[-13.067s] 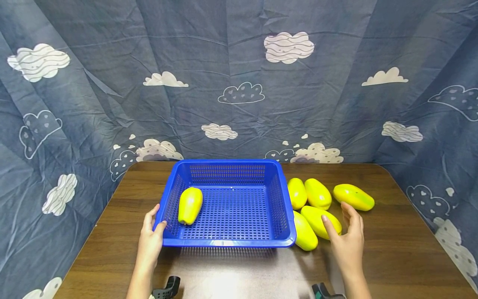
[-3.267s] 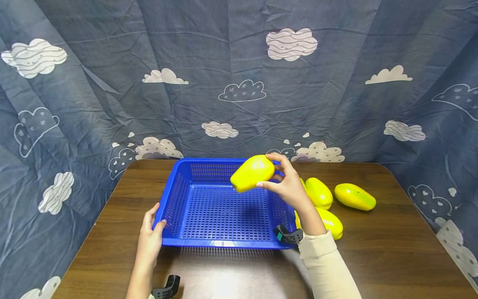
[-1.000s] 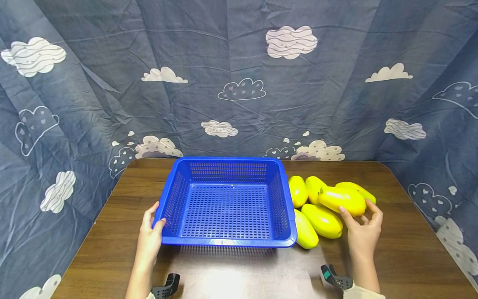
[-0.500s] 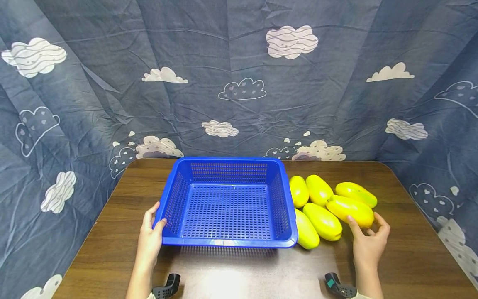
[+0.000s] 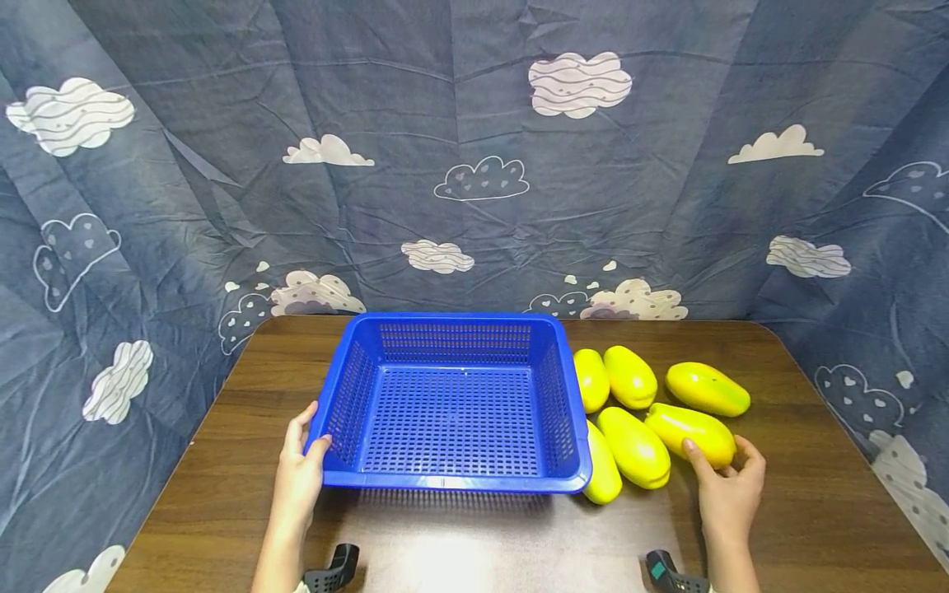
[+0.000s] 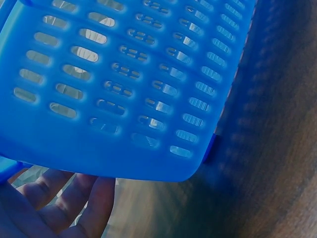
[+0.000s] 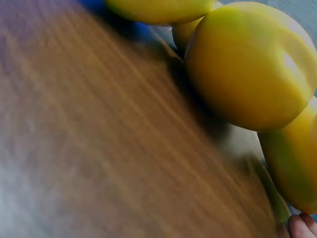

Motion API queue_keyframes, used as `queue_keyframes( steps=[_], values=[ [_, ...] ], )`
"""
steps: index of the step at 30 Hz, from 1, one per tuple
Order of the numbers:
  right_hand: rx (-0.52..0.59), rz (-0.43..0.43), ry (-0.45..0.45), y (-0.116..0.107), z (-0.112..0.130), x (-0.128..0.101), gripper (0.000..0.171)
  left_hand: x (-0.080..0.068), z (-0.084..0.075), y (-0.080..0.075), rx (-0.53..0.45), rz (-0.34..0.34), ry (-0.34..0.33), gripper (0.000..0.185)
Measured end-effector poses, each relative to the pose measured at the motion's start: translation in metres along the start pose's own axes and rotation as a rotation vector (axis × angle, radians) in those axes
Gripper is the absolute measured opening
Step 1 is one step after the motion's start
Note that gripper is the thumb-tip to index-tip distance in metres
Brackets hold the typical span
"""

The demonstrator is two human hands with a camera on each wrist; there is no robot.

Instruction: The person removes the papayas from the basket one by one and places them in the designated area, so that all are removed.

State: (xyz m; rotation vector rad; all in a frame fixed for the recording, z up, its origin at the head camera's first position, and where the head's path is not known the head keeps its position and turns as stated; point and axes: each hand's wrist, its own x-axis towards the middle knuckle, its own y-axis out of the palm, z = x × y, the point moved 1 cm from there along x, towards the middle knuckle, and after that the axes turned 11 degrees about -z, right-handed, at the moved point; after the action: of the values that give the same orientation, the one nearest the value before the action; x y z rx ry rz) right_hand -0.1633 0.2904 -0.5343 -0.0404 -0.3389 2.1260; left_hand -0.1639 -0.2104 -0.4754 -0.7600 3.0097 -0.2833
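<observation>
Head view was bright and sharp, lit from above; white glare sat on the worktop (image 5: 460, 552) near edge, and wide-angle bending showed at the edges. Both wrist views were soft: the basket (image 6: 124, 84) was hazy, the papaya (image 7: 247, 64) and wood grain smeared.

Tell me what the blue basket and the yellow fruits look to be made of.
Blue basket: moulded plastic, glossy, with slotted mesh walls and floor. Yellow fruits: smooth, uniformly glossy skins with sharp highlights, possibly plastic replicas; real fruit cannot be ruled out.
</observation>
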Motion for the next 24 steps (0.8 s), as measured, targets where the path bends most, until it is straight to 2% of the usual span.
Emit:
queue_keyframes(
  steps=[5, 13, 17, 20, 24],
  values=[
    [-0.054, 0.003, -0.027, 0.001, -0.004, 0.0, 0.073, 0.0, -0.001, 0.0, -0.004, 0.011, -0.003, 0.05],
    [-0.035, 0.071, -0.055, 0.001, 0.0, -0.003, 0.076, 0.002, 0.001, 0.001, 0.003, -0.004, 0.019, 0.051],
    [-0.041, 0.062, -0.09, -0.001, 0.002, -0.002, 0.073, 0.002, 0.001, 0.0, -0.014, -0.012, 0.048, 0.055],
    [-0.046, 0.032, -0.152, -0.003, 0.008, -0.001, 0.068, 0.002, 0.002, -0.001, 0.031, -0.047, 0.147, 0.056],
    [-0.016, 0.01, -0.243, -0.006, 0.023, -0.001, 0.062, 0.001, 0.002, -0.003, 0.177, -0.181, 0.386, 0.051]
  ],
)
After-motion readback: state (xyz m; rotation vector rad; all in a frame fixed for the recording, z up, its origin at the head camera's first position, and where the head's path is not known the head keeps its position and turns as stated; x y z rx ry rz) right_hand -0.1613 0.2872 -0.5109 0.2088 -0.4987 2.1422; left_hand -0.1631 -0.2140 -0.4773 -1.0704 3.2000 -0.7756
